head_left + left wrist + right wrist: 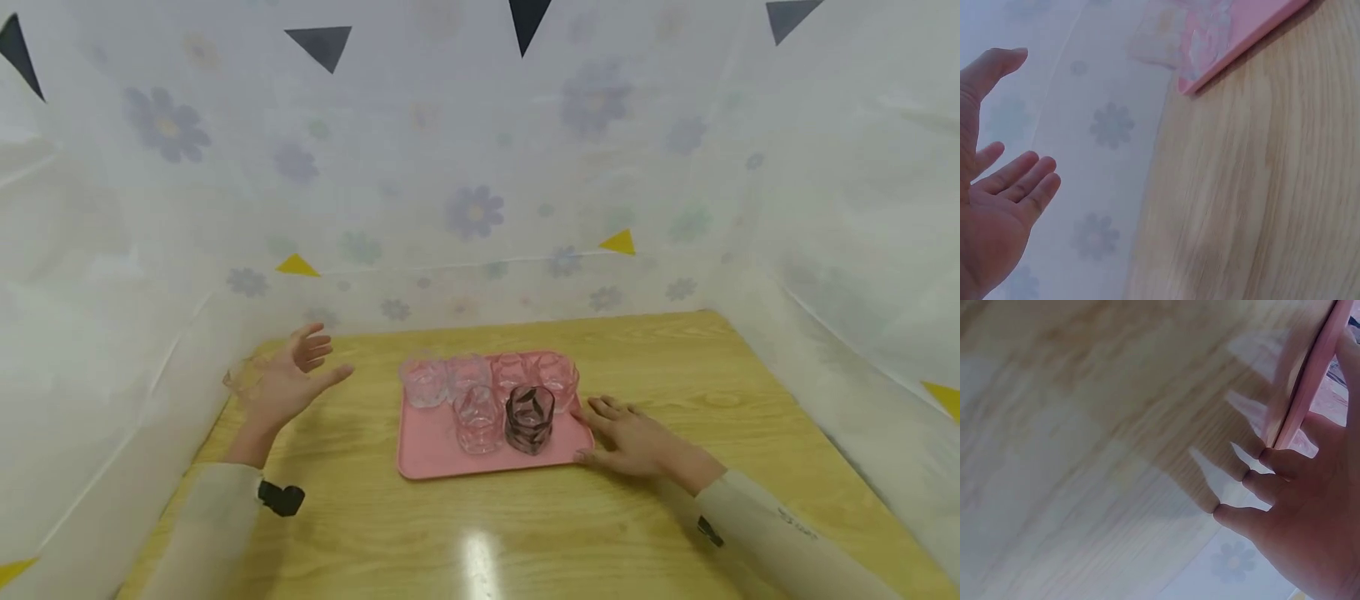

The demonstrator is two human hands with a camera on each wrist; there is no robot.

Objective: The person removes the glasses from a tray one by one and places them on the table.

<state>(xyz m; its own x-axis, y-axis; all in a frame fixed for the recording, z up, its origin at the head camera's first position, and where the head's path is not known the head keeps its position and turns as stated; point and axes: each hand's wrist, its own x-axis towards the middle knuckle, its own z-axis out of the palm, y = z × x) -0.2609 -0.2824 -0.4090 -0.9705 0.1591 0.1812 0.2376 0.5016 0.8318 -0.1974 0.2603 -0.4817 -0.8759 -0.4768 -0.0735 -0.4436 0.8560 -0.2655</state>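
On the table lies a pink tray [435, 463] bearing several faceted glasses. Clear glasses such as the back-left glass [425, 382] stand along its far side, close together. In front of them are another clear glass [478, 423] and a dark grey glass [530, 419], side by side. My right hand [633, 437] rests at the tray's right edge, fingers spread, some fingertips on the table and others touching the rim. My left hand [288, 383] is raised left of the tray, palm inward, fingers loosely bent around nothing.
The wooden table [480, 525] is bordered by a white flowered sheet [472, 150] behind and plain white sheeting at both sides. A faint transparent shape [238, 379] shows beside the left hand; I cannot tell what it is.
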